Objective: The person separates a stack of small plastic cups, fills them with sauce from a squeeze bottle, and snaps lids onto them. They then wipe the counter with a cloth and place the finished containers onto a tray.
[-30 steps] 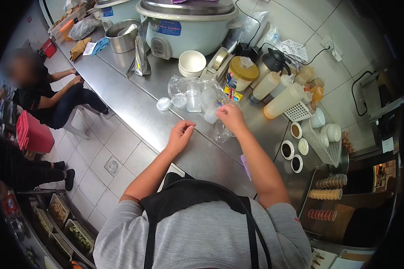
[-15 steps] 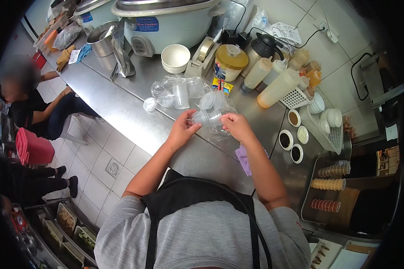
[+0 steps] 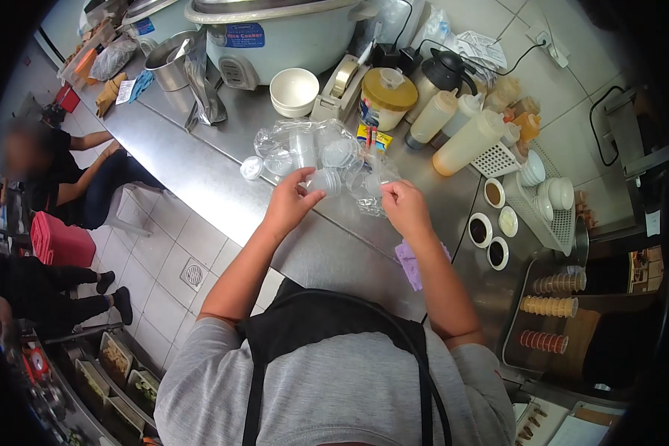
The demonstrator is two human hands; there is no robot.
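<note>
My left hand [image 3: 291, 199] grips a short stack of clear plastic cups [image 3: 325, 182] between thumb and fingers. To its right, my right hand [image 3: 406, 208] pinches a crinkled clear plastic bag [image 3: 372, 202]; clear round pieces show in and around it, blurred by the film. Just beyond both hands lie more clear plastic cups [image 3: 302, 149] in loose wrapping. Round clear lids [image 3: 339, 152] rest among them. A small lidded cup [image 3: 252, 168] stands at the left of this pile. Near my right forearm is a purple cloth [image 3: 409, 265].
A rice cooker [image 3: 275, 44], white bowls [image 3: 294, 91], a tape dispenser [image 3: 340, 89] and a yellow-lidded tub [image 3: 388, 95] line the back. Squeeze bottles [image 3: 468, 141] and sauce dishes [image 3: 480, 230] stand right. A seated person [image 3: 59, 171] is beyond the counter's left edge.
My hands have moved apart. The left, with the cup stack, has shifted slightly left; the right, with the bag, has moved right. The view has shifted a little.
</note>
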